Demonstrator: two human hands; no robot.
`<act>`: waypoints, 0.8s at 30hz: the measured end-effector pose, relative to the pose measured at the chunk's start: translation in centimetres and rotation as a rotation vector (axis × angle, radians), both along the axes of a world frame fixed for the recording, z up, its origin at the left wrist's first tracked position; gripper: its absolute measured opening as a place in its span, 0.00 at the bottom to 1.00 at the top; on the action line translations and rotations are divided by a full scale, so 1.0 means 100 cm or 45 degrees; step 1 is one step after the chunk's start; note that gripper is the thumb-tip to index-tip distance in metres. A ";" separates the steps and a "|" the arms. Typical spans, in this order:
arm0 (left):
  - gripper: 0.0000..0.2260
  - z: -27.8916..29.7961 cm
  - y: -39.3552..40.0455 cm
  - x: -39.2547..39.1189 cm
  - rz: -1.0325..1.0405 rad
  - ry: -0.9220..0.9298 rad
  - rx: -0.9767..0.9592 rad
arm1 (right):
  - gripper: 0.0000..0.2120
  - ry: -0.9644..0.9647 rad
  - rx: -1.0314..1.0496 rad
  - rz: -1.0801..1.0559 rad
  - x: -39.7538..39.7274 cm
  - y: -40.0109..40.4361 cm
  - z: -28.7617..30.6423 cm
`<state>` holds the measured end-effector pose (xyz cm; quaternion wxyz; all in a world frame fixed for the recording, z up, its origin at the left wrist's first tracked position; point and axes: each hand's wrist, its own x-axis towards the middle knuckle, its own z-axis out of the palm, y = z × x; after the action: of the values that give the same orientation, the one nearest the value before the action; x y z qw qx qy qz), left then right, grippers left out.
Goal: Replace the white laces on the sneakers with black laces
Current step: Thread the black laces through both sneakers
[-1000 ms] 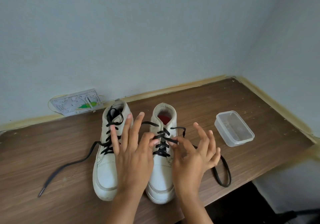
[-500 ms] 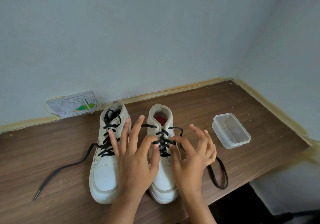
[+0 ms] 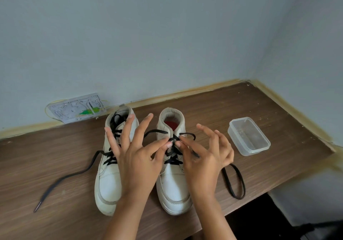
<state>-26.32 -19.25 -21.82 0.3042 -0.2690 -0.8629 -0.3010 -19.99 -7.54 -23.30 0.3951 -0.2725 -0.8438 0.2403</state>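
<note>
Two hands working right sneaker (image 3: 173, 176): left hand (image 3: 138, 158) and right hand (image 3: 206, 158) each pinching black lace (image 3: 173, 148) in thumb-forefinger grip, other fingers spreading; plastic tub (image 3: 248, 136) sitting on worktop (image 3: 213, 108).

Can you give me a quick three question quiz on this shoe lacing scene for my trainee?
1. True or false: the left sneaker already carries a black lace.
2. Which sneaker are both hands working on? A) left B) right
3. Fill in: the clear plastic container sits to the ____ of the sneakers on the wooden table.

Key
1. True.
2. B: the left hand and right hand pinch the black lace over the right sneaker.
3. Right.
</note>
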 end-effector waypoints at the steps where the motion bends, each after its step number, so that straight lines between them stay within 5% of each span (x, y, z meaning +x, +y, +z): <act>1: 0.02 0.001 0.000 0.000 -0.004 -0.003 0.004 | 0.06 -0.006 -0.003 0.001 -0.001 -0.001 0.001; 11: 0.13 -0.008 0.011 0.004 0.052 -0.123 -0.204 | 0.18 -0.144 -0.050 0.101 -0.008 -0.001 -0.001; 16: 0.10 -0.008 0.010 0.003 0.053 -0.162 -0.135 | 0.15 -0.107 -0.084 0.129 -0.007 0.007 -0.002; 21: 0.03 -0.010 0.005 -0.002 0.023 -0.209 -0.003 | 0.00 -0.062 -0.201 0.197 0.000 0.014 -0.002; 24: 0.05 -0.008 -0.001 -0.002 0.019 -0.162 0.009 | 0.09 -0.055 -0.226 0.201 0.003 0.016 0.000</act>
<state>-26.52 -19.35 -22.66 0.2520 -0.2419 -0.8813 -0.3182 -19.70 -5.97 -23.28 0.3309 -0.2442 -0.8464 0.3384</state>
